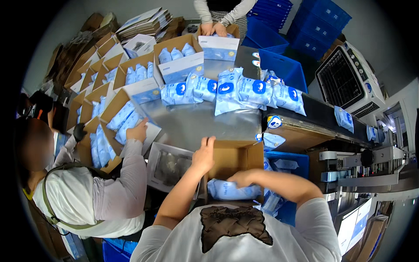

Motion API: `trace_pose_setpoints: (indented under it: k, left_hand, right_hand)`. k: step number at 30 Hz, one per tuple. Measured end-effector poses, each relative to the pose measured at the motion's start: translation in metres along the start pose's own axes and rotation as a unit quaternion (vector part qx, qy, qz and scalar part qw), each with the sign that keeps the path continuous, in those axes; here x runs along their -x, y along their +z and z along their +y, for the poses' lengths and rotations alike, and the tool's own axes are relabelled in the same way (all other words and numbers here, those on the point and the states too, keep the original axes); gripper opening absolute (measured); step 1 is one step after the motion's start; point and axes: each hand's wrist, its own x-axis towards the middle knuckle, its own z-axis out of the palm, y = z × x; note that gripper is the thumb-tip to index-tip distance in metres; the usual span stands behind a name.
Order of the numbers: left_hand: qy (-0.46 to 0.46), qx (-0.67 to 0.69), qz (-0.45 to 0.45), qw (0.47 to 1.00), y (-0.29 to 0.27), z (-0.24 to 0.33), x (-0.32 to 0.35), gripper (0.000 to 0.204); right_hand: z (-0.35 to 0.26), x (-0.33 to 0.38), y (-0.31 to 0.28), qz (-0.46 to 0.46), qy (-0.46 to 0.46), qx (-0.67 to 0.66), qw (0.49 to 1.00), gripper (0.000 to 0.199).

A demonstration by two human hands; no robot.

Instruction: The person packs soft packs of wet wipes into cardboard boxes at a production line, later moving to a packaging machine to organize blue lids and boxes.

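In front of me stands an open cardboard box [233,153], brown inside. My left hand [204,156] is closed on its left wall, near the far left corner. Inside the box, at its near side, a light-blue soft packet [227,191] lies sideways. My right hand [241,178] reaches in over the right wall and grips this packet from above; its fingertips are partly hidden. More blue packets [253,91] lie in an overlapping row across the metal table [196,120] beyond the box.
Filled cardboard boxes [144,89] crowd the left side, where a co-worker's hand [139,131] touches one. Another person's hands [216,29] are in a box at the far side. A conveyor [314,109] carries packets at right. Blue crates [290,67] stand beyond and beside me.
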Motion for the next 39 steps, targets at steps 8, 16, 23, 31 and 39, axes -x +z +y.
trace_pose_setpoints:
  k: [8, 16, 23, 31, 39]
  left_hand:
    - [0.023, 0.337, -0.002, 0.941, -0.024, -0.028, -0.054, 0.084]
    - [0.236, -0.251, 0.028, 0.938, 0.017, 0.129, -0.304, 0.106]
    - [0.321, -0.170, 0.040, 0.931, 0.063, 0.092, -0.315, 0.109]
    - [0.249, 0.432, -0.361, 0.788, -0.076, 0.101, -0.139, 0.101]
    - [0.201, -0.269, -0.428, 0.839, 0.007, 0.059, -0.046, 0.100]
  right_hand:
    - [0.079, 0.097, -0.124, 0.382, -0.277, -0.332, 0.817, 0.034]
    - [0.238, 0.163, -0.210, 0.550, 0.367, 0.190, 0.726, 0.110]
    - [0.178, 0.183, -0.113, 0.646, -0.002, -0.123, 0.753, 0.110]
    - [0.120, 0.232, 0.001, 0.562, -0.382, -0.577, 0.453, 0.088]
    - [0.034, 0.194, -0.055, 0.600, -0.357, -0.315, 0.643, 0.095]
